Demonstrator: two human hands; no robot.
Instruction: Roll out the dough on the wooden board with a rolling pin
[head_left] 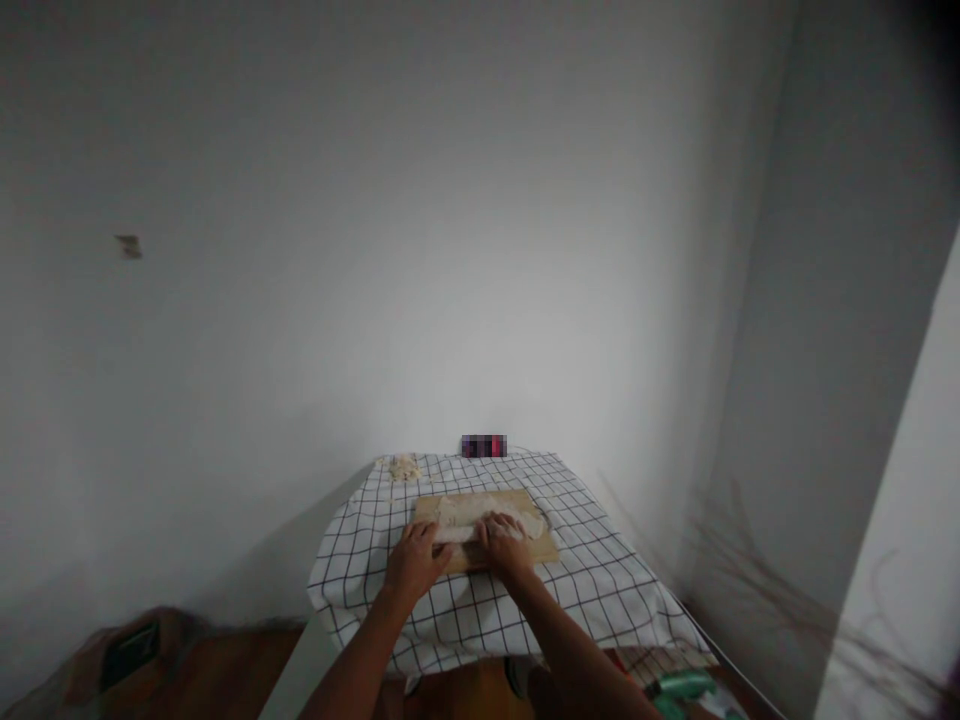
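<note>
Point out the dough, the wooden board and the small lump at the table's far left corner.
dough (480, 515): head view, flat top surface.
wooden board (544, 550): head view, bare right corner.
small lump (405, 466): head view, its middle.

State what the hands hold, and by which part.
Both hands, left and right, press on a pale dough roll at its near edge, on the wooden board.
</note>
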